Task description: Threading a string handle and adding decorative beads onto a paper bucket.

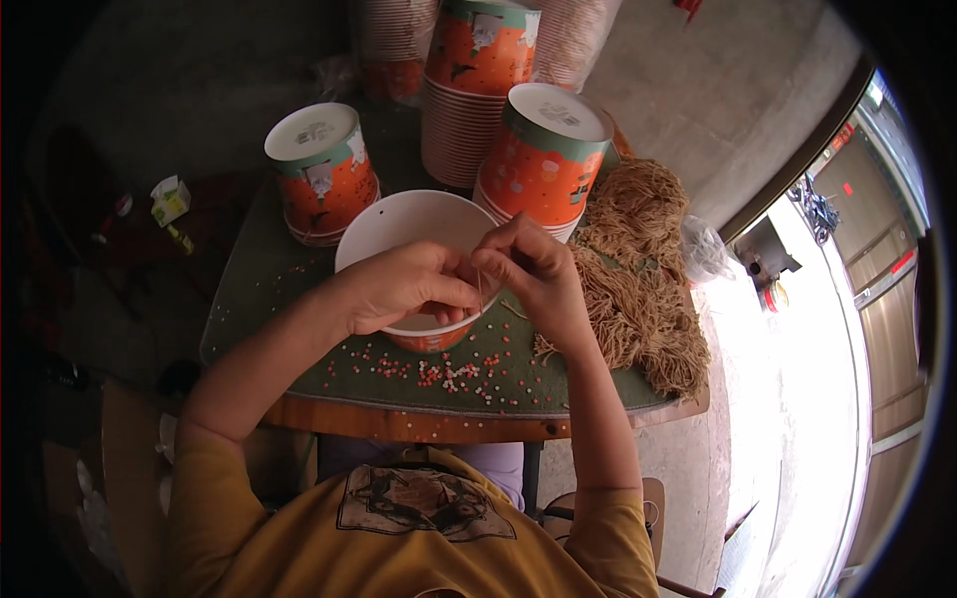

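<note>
A white-lined paper bucket (384, 229) with an orange outside stands upright before me, its mouth facing up. Over its mouth, at the near right rim, both hands come close together. My right hand (538, 274) is closed in a pinch on a thin brown string (481, 294), which hangs down by the rim. My left hand (414, 284) is closed too, thumb against curled fingers; what it grips is hidden by the fingers. Small pink, red and white beads (454, 376) lie scattered on the green tabletop (249, 334) on the near side of the bucket.
Heaped brown strings (638, 299) cover the table's right side. Upside-down orange buckets stand at the back left (324, 184) and back right (543, 154), with a tall bucket stack (464, 120) between them. A crumpled clear plastic bag (704, 249) sits beyond the strings. A bright doorway opens at far right.
</note>
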Tool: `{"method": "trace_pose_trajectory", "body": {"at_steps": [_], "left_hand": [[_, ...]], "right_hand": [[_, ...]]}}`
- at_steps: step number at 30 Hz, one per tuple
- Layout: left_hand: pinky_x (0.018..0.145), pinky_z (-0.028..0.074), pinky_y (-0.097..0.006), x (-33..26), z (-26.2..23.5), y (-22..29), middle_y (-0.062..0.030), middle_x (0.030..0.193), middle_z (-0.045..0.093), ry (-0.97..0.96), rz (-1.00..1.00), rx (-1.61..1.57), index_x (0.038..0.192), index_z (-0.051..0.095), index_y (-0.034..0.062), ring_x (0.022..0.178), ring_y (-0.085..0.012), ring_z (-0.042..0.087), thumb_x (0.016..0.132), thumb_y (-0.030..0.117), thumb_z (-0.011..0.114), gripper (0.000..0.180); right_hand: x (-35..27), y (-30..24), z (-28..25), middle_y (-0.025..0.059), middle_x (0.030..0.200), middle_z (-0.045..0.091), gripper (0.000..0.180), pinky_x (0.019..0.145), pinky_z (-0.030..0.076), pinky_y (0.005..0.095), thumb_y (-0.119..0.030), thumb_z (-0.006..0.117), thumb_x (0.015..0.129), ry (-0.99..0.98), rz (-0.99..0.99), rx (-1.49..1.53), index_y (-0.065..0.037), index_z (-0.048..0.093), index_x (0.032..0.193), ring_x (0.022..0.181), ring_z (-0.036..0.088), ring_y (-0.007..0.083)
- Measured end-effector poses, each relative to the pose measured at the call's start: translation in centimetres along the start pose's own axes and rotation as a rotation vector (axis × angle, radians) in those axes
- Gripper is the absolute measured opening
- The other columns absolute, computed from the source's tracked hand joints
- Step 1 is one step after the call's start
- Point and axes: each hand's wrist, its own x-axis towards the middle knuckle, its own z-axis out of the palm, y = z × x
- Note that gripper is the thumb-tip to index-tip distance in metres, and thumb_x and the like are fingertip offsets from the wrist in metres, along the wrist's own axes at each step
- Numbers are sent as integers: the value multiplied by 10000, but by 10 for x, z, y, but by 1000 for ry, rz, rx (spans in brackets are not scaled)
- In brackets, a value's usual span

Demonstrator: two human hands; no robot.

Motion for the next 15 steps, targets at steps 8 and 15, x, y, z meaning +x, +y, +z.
{"method": "trace_pose_trajectory", "body": {"at_steps": [8, 15], "left_hand": [[812, 481, -261, 1, 20, -13, -54, 989, 614, 122, 293, 140, 1178, 478, 0, 889, -105, 595, 875, 99, 628, 352], [770, 452, -229, 0, 17, -2, -39, 939, 565, 37, 169, 148, 1310, 343, 4, 856, -87, 556, 937, 89, 550, 434]], "right_hand": [[-5, -1, 1, 46, 874, 615, 79, 692, 504, 253, -41, 674, 868, 16, -85, 7, 15, 620, 883, 763, 609, 112], [-11, 10, 0, -18, 862, 581, 58, 657, 435, 188, -57, 627, 920, 55, 138, 34, -35, 590, 959, 738, 532, 30]]}}
